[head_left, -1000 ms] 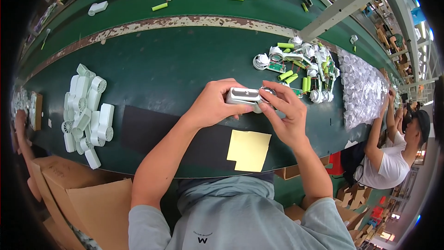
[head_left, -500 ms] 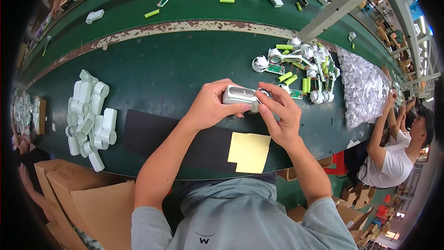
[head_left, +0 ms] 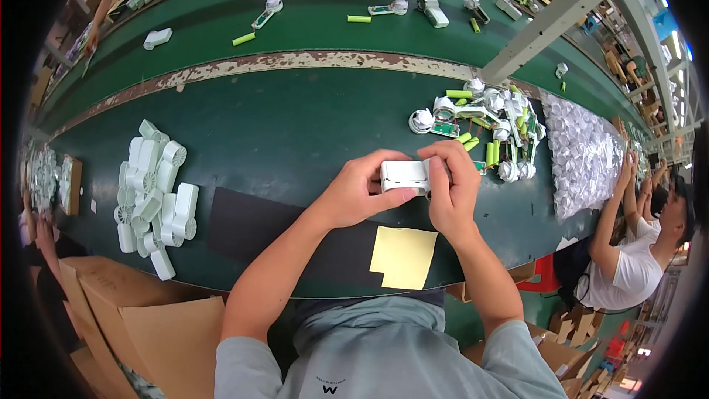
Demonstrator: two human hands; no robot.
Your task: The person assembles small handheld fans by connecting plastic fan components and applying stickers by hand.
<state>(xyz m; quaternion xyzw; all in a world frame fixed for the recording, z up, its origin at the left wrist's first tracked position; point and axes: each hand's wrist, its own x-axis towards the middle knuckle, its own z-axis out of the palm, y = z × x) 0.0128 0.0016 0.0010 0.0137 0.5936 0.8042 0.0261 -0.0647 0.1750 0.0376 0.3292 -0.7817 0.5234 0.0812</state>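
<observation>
Green worktable [head_left: 281,125] spreads out before us, with a dark sheet [head_left: 251,225] lying along its near edge. Toward the surface's left end we have a pile of pale housings [head_left: 150,203]; near its far right corner sits a cluster of wired assemblies [head_left: 501,129], with a clear bag of white parts [head_left: 580,159] beside it at the right end. Close to the near edge lies a yellow sheet [head_left: 402,257].

Between our hands, over the surface beyond the yellow sheet, is a white handheld unit [head_left: 403,171]. We have just turned it: half a second ago its silvery side faced up, and now a plain white side with narrow slots does, so a different face is exposed to us.

Our left hand [head_left: 358,188] is closed about its left end, thumb along the near side, fingers behind. Our right hand [head_left: 458,185] wraps the right end, parted only by the unit's thickness, thumb on top; we cannot tell how hard either presses.
</observation>
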